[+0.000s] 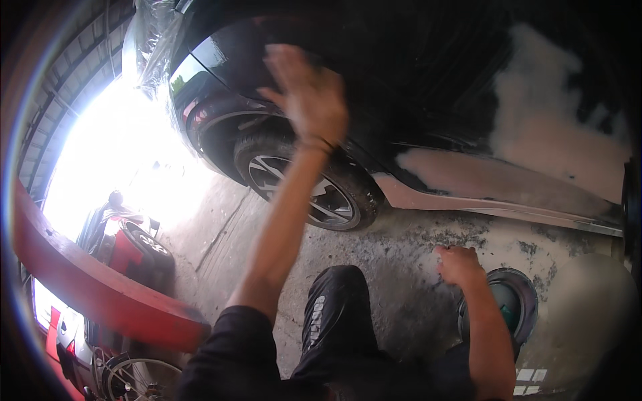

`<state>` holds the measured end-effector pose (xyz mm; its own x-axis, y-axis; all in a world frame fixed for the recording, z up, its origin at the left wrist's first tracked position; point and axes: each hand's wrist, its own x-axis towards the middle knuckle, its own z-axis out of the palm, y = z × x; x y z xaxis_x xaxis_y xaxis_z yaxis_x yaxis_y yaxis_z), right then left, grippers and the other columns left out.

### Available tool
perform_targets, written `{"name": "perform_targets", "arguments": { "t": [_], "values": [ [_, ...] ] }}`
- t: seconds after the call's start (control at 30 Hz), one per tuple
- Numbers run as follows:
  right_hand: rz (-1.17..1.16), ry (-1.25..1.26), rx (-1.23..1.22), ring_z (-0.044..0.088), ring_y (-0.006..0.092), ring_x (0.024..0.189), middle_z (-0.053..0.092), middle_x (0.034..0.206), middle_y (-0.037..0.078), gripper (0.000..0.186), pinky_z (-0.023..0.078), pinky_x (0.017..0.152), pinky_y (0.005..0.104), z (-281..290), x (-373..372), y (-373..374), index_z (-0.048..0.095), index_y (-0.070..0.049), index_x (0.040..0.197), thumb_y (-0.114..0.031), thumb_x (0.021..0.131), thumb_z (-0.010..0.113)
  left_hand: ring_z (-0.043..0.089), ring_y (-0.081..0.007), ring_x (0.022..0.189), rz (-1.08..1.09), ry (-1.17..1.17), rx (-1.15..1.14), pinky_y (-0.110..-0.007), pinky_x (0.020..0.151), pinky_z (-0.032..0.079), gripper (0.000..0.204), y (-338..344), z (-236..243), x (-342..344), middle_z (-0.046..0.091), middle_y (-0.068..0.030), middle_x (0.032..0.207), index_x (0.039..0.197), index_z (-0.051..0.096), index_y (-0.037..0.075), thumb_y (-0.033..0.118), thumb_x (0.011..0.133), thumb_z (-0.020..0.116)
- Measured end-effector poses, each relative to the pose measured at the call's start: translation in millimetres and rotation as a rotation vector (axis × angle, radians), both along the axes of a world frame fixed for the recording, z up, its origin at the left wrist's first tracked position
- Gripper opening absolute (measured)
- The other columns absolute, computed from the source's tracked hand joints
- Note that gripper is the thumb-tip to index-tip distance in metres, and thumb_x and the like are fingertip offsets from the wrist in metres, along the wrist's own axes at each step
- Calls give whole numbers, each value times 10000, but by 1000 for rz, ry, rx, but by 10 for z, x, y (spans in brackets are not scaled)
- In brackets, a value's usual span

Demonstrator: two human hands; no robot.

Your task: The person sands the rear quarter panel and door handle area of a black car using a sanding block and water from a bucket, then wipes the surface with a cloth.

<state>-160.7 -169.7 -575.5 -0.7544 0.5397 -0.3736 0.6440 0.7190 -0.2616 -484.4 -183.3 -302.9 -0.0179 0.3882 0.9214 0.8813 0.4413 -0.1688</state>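
Note:
A dark car (414, 80) stands side-on in front of me, with pinkish-beige patches (535, 127) on its door panels and along the sill. My left hand (307, 97) is open, fingers stretched out and thumb apart, over the body panel above the wheel (311, 184). It is slightly blurred, and whether the palm touches the panel I cannot tell. Lower down on the right, my right hand (460, 264) is held above the floor with its fingers curled in. Anything inside those fingers is hidden. Close beside that forearm is a round bucket (525, 294), partly covered by the arm.
A thick red beam (107, 284) crosses the left side. Beyond it are a parked vehicle with a dark wheel (147, 240) and a spoked wheel (144, 381). Clear plastic sheeting (152, 43) covers the car's end. The concrete floor (214, 227) is stained; bright daylight enters at left.

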Motion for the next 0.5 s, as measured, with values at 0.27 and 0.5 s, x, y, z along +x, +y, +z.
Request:
{"name": "perform_targets", "arguments": {
  "t": [0.27, 0.5],
  "values": [
    [-43, -53, -33, 651, 370, 1346, 725, 1382, 165, 573, 451, 1156, 625, -141, 29, 105, 555, -175, 1590, -363, 1061, 668, 3, -388, 1723, -383, 46, -189, -790, 1263, -93, 854, 273, -350, 767, 98, -160, 1864, 1761, 263, 93, 413, 1046, 602],
    [22, -34, -6, 689, 347, 1293, 720, 1379, 135, 600, 456, 1173, 620, 78, -41, 6, 497, -160, 1646, -384, 1099, 598, -3, -425, 1714, -194, -55, 144, -824, 1238, -67, 736, -141, 1094, -771, 53, -200, 1858, 1769, 198, 70, 384, 1142, 422]
  ]
}}
